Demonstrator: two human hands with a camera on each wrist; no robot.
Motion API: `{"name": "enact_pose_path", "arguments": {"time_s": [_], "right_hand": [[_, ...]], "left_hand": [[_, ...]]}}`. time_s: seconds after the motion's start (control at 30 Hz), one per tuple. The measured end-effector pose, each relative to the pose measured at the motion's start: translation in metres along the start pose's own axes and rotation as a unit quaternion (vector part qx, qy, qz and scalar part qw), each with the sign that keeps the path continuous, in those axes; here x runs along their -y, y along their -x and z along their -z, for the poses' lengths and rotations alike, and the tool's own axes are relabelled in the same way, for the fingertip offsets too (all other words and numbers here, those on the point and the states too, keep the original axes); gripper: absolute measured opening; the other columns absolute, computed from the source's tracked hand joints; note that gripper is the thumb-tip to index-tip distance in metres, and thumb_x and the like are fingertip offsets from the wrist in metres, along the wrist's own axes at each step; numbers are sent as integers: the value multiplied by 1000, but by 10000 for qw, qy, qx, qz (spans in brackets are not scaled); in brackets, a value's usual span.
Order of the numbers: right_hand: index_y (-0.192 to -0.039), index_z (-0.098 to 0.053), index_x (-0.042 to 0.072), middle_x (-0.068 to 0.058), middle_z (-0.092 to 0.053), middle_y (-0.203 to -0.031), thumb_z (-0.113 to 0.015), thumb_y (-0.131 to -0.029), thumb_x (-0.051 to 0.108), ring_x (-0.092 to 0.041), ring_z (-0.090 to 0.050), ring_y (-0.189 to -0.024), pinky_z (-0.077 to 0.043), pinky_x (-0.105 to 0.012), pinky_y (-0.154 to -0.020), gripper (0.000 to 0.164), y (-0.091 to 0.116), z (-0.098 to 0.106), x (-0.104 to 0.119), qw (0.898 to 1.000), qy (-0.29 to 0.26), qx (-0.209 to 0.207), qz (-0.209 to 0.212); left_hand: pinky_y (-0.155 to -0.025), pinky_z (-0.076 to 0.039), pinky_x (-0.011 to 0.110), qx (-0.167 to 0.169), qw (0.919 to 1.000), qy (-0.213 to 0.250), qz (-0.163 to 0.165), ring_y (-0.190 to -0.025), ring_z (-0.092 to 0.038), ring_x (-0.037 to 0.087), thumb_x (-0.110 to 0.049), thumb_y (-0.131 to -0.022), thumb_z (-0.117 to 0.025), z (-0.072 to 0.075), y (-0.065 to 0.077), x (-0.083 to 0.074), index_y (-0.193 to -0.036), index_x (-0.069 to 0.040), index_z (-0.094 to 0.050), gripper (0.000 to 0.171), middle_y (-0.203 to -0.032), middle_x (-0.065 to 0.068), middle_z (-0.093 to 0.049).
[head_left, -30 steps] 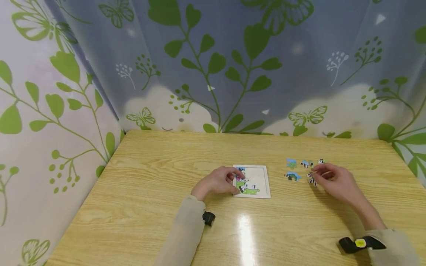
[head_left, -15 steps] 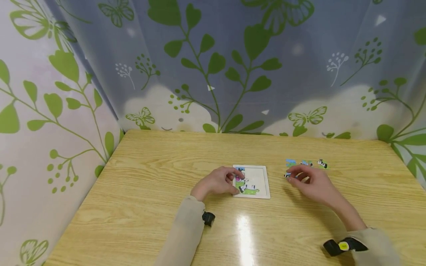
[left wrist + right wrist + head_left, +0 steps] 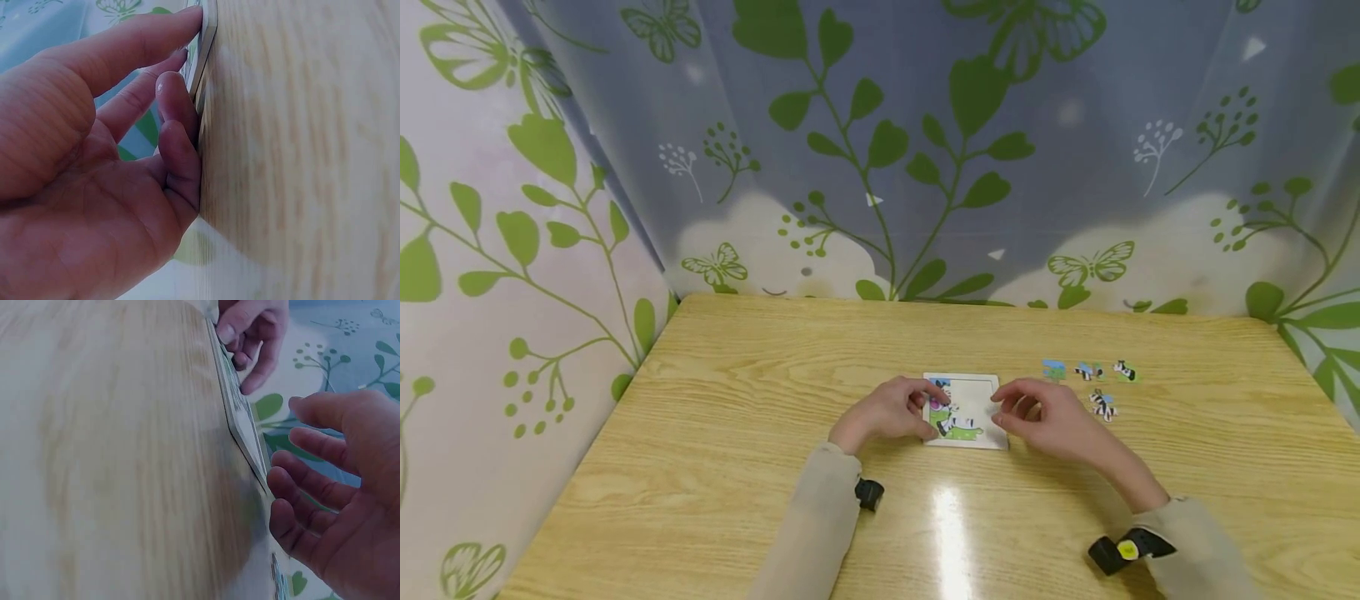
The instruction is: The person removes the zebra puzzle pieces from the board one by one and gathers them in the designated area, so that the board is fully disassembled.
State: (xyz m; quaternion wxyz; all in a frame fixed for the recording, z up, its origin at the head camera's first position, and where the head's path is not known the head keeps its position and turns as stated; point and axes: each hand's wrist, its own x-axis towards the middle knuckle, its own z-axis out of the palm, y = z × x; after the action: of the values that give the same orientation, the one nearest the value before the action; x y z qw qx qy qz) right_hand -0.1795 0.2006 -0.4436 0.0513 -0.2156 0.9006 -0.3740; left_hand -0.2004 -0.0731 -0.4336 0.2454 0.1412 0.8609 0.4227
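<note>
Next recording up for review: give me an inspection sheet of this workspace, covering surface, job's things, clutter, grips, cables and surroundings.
Surface: wood-grain table, with a bright reflection at the near side.
Job's things: square puzzle board, partly filled along its left and bottom; four loose pieces visible to its right.
Clutter: nothing seen.
Left grip: thumb and index finger touch the board's left side.
Right grip: at the board's right edge, thumb and index tips apart; whether it holds a piece cannot be told.
Cables: nothing seen.
Surroundings: leaf-and-butterfly hangings behind and to the left; black devices on both wrists.
</note>
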Motion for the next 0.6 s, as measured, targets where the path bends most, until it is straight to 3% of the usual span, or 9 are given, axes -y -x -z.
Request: {"name": "enact_pose_path", "arguments": {"time_s": [0.27,0.6], "right_hand": [[-106,-73,12,4,-63,-86,-79,-89,20,-5,-52,-73,-46,-24,-66,19,-8,-14,8,9986,248,232,413],[-102,-76,17,-1,-57,-89,-81,-87,22,-9,-45,-70,-39,-25,-63,17,-10,-22,10,9973,619,295,274]], "left_hand": [[-76,-41,29,-41,10000,-23,37,-85,-48,16,-10,-82,-85,0,0,0,-119,-21,-71,40,-99,2,-52],[-75,-42,29,-73,10000,25,49,-85,-49,16,-9,-82,-85,-1,1,0,-118,-21,-71,40,-99,2,-53]]}}
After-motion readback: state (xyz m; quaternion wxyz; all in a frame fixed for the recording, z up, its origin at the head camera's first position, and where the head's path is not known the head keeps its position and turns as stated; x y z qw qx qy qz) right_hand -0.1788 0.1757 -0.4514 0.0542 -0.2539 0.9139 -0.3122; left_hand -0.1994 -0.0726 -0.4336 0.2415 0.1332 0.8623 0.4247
